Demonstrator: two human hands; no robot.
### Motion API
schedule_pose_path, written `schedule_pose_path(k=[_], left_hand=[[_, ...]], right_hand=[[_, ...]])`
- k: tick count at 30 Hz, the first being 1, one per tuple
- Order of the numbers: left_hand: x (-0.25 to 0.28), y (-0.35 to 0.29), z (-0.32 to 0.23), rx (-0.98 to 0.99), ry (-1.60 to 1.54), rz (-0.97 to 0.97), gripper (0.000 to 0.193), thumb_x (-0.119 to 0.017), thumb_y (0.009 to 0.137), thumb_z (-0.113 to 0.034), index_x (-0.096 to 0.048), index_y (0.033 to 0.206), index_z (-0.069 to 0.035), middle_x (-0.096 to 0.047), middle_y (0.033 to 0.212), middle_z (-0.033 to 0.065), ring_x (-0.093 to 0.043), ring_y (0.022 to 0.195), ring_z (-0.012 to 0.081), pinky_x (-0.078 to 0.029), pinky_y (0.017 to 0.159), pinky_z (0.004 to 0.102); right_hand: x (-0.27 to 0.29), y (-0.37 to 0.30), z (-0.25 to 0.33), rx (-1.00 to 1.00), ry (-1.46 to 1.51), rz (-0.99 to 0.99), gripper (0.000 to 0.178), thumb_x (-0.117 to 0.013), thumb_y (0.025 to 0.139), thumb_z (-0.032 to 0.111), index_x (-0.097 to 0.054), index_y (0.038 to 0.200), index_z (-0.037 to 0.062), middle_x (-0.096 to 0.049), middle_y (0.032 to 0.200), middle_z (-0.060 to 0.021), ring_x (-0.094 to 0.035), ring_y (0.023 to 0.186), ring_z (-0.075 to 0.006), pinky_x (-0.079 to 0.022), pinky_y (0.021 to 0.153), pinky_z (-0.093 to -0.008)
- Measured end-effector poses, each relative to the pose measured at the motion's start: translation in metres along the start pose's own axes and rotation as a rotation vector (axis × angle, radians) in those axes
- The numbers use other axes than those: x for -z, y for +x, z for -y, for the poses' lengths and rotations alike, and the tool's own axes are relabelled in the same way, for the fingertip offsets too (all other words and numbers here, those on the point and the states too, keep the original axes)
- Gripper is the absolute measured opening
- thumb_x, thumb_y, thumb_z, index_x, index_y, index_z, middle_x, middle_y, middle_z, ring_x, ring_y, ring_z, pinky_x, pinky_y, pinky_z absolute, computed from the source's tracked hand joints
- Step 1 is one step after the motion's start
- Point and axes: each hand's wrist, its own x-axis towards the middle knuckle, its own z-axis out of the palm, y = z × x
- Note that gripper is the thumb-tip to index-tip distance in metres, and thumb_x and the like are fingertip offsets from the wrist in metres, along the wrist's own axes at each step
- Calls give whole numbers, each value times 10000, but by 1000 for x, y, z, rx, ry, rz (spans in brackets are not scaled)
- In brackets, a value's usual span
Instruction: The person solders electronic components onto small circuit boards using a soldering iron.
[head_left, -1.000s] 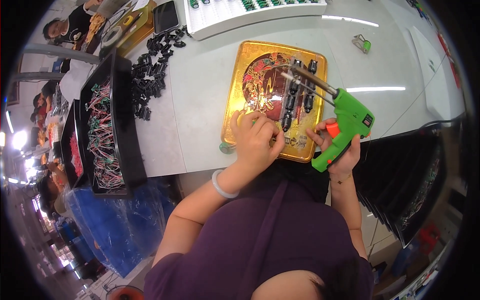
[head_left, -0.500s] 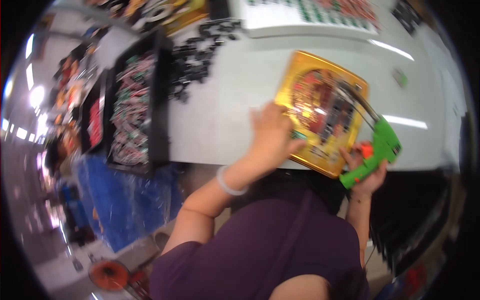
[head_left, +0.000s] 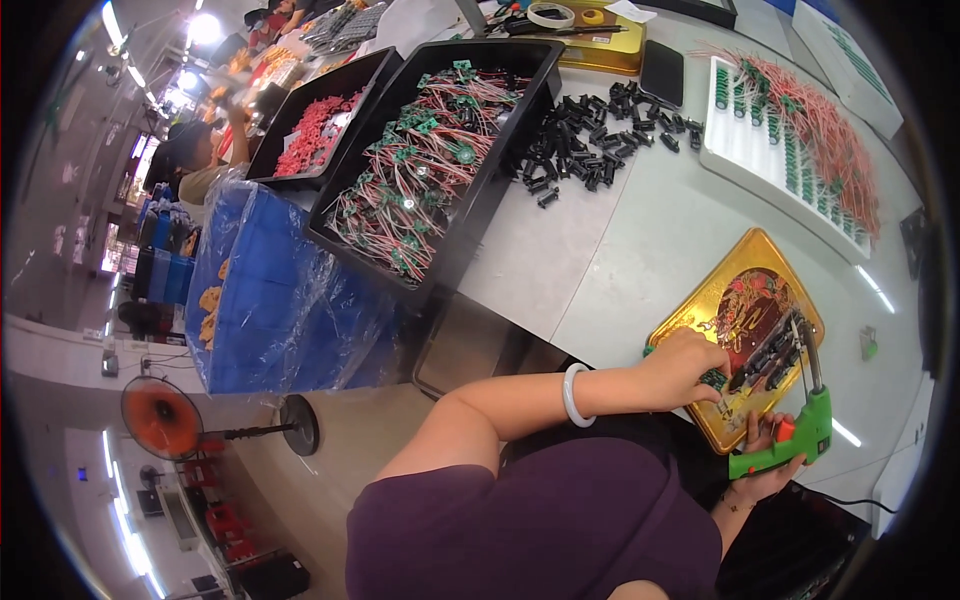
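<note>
My right hand (head_left: pixel 762 482) is wrapped around the handle of a green glue gun (head_left: pixel 818 425) with an orange trigger. The gun's metal nozzle reaches over the right side of a gold tin tray (head_left: pixel 690 318) with a dark red, patterned middle. Several small black parts (head_left: pixel 768 360) lie in a row on the tray, beneath the nozzle. Over the tray's near left side, my left hand (head_left: pixel 685 372) has its fingers bent, with a small green circuit board (head_left: pixel 714 380) between thumb and forefinger. The wrist above it wears a pale bangle.
Left of the tray stands a black bin (head_left: pixel 480 215) of wired green boards, beside a smaller bin of red parts (head_left: pixel 318 135). Black plastic pieces (head_left: pixel 590 140) and a phone (head_left: pixel 662 75) lie beyond. A white foam tray (head_left: pixel 775 165) holds wired parts. A blue plastic-covered crate (head_left: pixel 270 290) stands left.
The view has swung left, so the table, tray and hands appear farther right and lower. My left fingers have drawn in around the green board. The right hand keeps its hold on the glue gun.
</note>
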Motion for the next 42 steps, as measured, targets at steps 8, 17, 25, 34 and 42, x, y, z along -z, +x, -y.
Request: schedule_pose_path(k=[8, 17, 25, 34, 42], left_hand=[[109, -3, -52, 55, -860, -122, 89, -621, 769, -15, -557, 821, -46, -558, 863, 57, -541, 813, 138, -442, 716, 262], [355, 51, 30, 59, -488, -800, 97, -539, 836, -40, -501, 915, 2, -602, 860, 142, -589, 779, 219, -493, 790, 386], [531, -48, 216, 523, 392, -1378, 710, -765, 646, -300, -400, 1193, -31, -481, 1122, 175, -467, 1014, 316, -404, 850, 457], [245, 205, 91, -236, 925, -529, 248, -676, 677, -241, -653, 878, -97, -615, 894, 94, -541, 896, 291, -398, 792, 401], [103, 344, 101, -275, 980, -454, 176, -583, 759, -196, -638, 918, -147, -533, 984, 53, -445, 1036, 252, -252, 948, 524]], right_hand=[[3, 0, -1, 4, -11, -66, 569, -444, 876, 421, -356, 1194, -42, -436, 1098, -144, -429, 1059, -262, -327, 1000, -488], [-2, 2, 2, 19, -3, -39, 552, -453, 876, 409, -397, 1186, -44, -445, 1114, -134, -436, 1074, -263, -322, 1003, -482], [-1, 7, -21, 0, 48, -94, 545, -437, 853, 476, -455, 1132, 8, -502, 1073, -118, -494, 1011, -243, -383, 930, -499], [-18, -8, -15, 152, -46, -296, 524, -439, 839, 488, -473, 1090, 29, -510, 994, -88, -492, 963, -213, -396, 918, -468], [-14, -7, -17, 114, 29, -278, 523, -490, 814, 463, -461, 1124, 44, -499, 1031, -97, -475, 994, -221, -373, 935, -494]])
